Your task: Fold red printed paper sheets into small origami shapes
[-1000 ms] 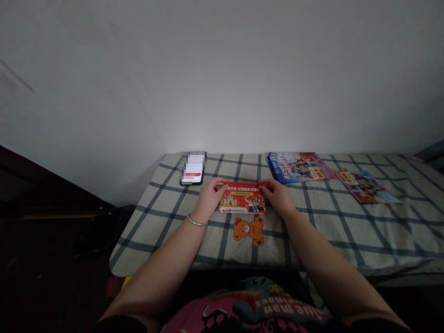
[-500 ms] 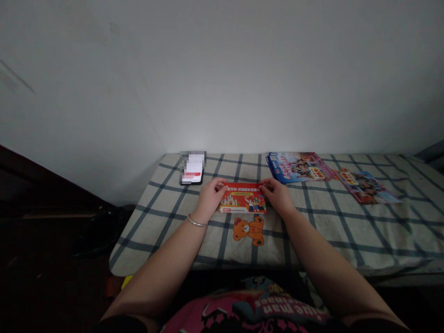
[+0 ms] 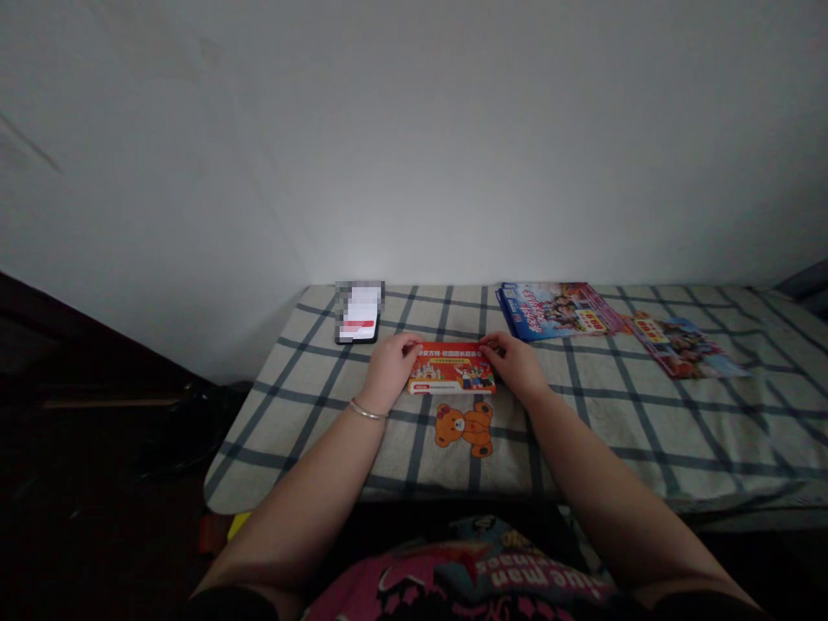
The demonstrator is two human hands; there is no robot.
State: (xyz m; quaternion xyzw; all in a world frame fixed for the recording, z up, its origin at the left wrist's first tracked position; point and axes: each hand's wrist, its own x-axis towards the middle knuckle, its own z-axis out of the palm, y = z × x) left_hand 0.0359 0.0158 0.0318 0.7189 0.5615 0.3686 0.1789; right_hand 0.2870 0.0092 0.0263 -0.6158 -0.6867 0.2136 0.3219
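A red printed leaflet with a castle, cartoon figures and white lettering is before me, just above a teddy bear print on the tablecloth. My left hand pinches its upper left corner between thumb and fingers. At the upper right corner, my right hand grips it the same way. The leaflet's lower edge shows a pale band; whether it is one folded sheet or several, I cannot tell. Both palms face down, close to the cloth.
A phone with a lit screen lies at the back left. Toward the back right is a stack of blue and pink flyers, with another flyer beside it. The checked tablecloth covers the table, which meets a white wall.
The leaflet's near edge tips slightly, and its face looks a little flatter now. Both hands keep hold of its upper corners and have barely moved.
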